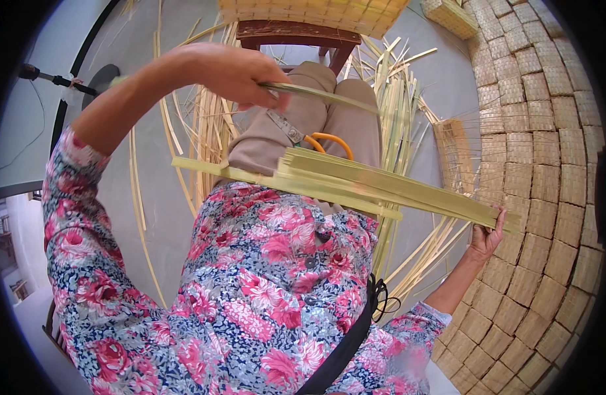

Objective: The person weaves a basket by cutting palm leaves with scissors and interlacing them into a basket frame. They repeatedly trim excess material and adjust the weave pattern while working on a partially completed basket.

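Closest to me, the flowered shirt (277, 263) fills the lower part of my view, a black strap (346, 349) slanting over it, and now up to the lap: a bundle of flat, yellow-green strips (382, 183) lies crosswise above the thighs, long axis running left to right and dipping toward the right hand (488, 238). That hand is closed on the bundle's right end, though I can't make out every finger behind the strips. A separate pale strip (224, 172) runs just below, roughly parallel, partly covered by the bundle. Beyond them, orange-handled scissors (332, 139) rest on the brown trousers (355, 99), metal blades pointing up and left, handles partly hidden. And here's the left hand (247, 78), pinching one thin strip (326, 97) that slopes down to the right; the fingertips blur, so I can't read the exact grip. Farther out, long split strips (398, 112) litter the smooth grey floor (132, 72), a dark wooden stool (296, 31) bears a yellow woven basket (316, 12) cut off by the top edge, and blocky woven boxes (533, 158) line the right in tight rows.
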The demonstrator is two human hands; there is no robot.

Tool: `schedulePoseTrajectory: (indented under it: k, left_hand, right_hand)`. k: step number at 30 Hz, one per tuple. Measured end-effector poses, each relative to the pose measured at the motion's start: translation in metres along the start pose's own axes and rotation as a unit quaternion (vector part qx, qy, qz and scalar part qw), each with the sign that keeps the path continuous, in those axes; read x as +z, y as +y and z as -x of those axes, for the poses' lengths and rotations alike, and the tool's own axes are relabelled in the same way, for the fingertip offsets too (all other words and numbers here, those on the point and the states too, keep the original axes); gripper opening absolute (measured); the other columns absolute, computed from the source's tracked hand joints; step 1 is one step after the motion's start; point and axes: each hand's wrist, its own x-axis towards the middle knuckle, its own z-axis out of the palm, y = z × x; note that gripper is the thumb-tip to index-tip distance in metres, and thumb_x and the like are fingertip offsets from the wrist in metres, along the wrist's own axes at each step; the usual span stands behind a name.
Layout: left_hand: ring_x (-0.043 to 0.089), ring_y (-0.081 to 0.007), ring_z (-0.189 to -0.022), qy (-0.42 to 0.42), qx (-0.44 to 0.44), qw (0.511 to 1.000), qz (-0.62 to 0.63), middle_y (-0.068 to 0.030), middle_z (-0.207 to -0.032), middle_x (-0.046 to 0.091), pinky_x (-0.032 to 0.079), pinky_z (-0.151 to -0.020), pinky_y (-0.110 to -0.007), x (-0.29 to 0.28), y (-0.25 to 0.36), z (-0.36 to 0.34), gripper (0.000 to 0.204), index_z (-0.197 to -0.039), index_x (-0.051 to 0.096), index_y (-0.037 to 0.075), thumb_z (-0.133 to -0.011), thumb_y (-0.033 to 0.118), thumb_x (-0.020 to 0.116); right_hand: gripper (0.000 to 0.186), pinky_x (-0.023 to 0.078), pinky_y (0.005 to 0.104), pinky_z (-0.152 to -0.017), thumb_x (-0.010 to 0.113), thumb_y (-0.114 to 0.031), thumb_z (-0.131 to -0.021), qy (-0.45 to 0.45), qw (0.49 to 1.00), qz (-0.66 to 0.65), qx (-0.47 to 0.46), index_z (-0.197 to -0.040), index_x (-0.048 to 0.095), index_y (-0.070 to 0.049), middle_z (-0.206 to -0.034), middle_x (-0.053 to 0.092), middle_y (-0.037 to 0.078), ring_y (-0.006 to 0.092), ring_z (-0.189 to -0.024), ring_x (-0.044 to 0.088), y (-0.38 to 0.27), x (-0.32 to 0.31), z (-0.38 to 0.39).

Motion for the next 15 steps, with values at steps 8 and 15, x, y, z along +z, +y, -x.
schedulePoseTrajectory:
  k: [8, 15]
  left_hand:
    - [0.053, -0.0066, -0.055, -0.015, -0.086, 0.996, 0.006, 0.0013, -0.065, 0.055, 0.041, -0.049, -0.025, -0.024, -0.019, 0.063, 0.026, -0.113, 0.067, 0.004, -0.100, 0.022, 0.054]
    - [0.047, -0.0080, -0.050, 0.293, 0.263, 0.815, 0.426, -0.0010, -0.071, 0.055, 0.038, -0.045, -0.023, -0.026, -0.006, 0.049, 0.033, -0.124, 0.058, 0.005, -0.103, 0.029, 0.053]
  right_hand:
    - [0.017, 0.038, 0.0195, -0.045, 0.057, -0.018, -0.102, 0.199, 0.970, -0.006, -0.143, -0.106, 0.061, -0.002, -0.086, 0.059, 0.008, 0.0080, -0.057, 0.043, 0.000, 0.032, 0.019]
    - [0.021, 0.037, 0.0201, -0.044, 0.062, -0.009, -0.097, 0.149, 0.963, -0.208, -0.080, -0.111, 0.053, 0.004, -0.088, 0.048, 0.011, 0.0103, -0.063, 0.043, 0.015, -0.014, -0.012]
